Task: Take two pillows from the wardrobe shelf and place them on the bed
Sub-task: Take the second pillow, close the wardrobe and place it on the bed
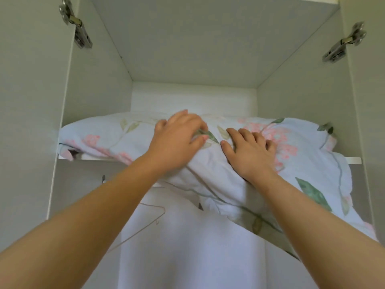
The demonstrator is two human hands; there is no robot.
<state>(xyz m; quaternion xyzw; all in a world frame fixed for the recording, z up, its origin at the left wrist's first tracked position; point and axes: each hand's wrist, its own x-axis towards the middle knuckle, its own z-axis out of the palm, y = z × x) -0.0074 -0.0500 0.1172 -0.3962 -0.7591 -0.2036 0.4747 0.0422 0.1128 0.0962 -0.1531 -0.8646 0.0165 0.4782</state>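
A pale blue pillow [308,163] with pink flowers and green leaves lies across the white wardrobe shelf [354,160] and sags over its front edge at the right. My left hand [177,140] lies on the pillow's top near the middle, fingers curled and pinching a fold of fabric. My right hand [250,155] presses on the pillow just to the right, its thumb and fingers gripping the bulging cover. Whether a second pillow lies under or behind this one I cannot tell. The bed is out of view.
The wardrobe's open doors stand on both sides, with metal hinges at the upper left [77,26] and upper right [343,44]. Below the shelf hang a white garment [187,247] and a thin wire hanger [150,217]. The shelf compartment's side walls sit close to the pillow's ends.
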